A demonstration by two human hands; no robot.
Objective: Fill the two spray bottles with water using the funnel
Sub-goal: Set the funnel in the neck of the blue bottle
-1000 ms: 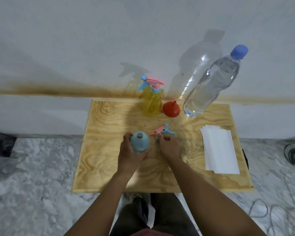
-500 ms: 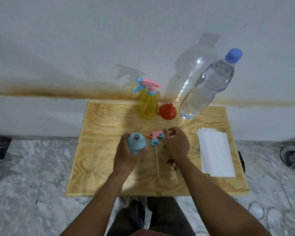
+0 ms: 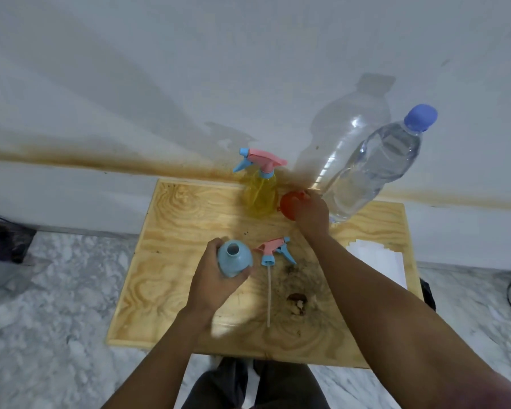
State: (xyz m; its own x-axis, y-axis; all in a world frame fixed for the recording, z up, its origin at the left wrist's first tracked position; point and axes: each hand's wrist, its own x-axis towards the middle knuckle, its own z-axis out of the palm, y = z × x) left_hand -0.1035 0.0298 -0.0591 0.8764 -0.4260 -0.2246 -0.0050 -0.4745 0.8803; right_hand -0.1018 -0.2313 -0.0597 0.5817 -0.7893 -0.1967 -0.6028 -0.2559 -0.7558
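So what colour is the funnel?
Red-orange funnel, seen in the head view.

**Legible text: none**

Water bottle (image 3: 378, 169), far right: clear wall, no label to read. Yellow sprayer (image 3: 260, 193), far, and blue bottle (image 3: 233, 258), near: plain plastic. White sheets (image 3: 378, 261), right: no print made out.

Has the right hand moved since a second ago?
Yes. The right hand went from the loose spray head toward the wall, onto the red funnel.
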